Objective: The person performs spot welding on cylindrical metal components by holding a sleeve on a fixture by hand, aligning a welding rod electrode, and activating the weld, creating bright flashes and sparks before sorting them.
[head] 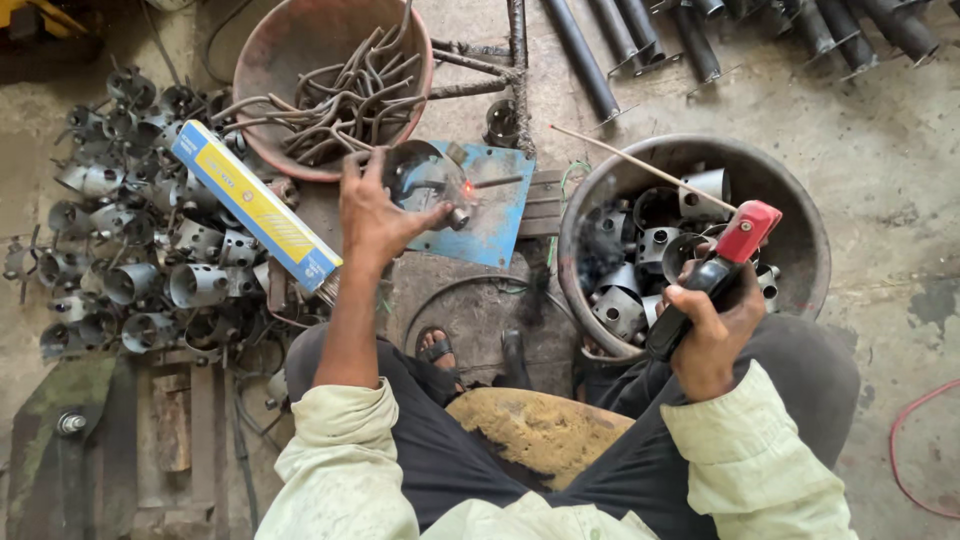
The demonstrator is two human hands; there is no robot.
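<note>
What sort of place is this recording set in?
Likely a small metal welding workshop, worked at floor level: the right hand holds an electrode holder, with basins of cut tube pieces and bent rods around it.

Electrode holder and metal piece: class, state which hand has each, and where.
The right hand grips the electrode holder by its black handle; the left hand touches the metal piece at its near edge.

A basin of bent rods (340, 90) is blocking me ahead, a tub of cut tubes (790, 200) is crowding my right, leaving bare floor (880, 140) far right.
</note>
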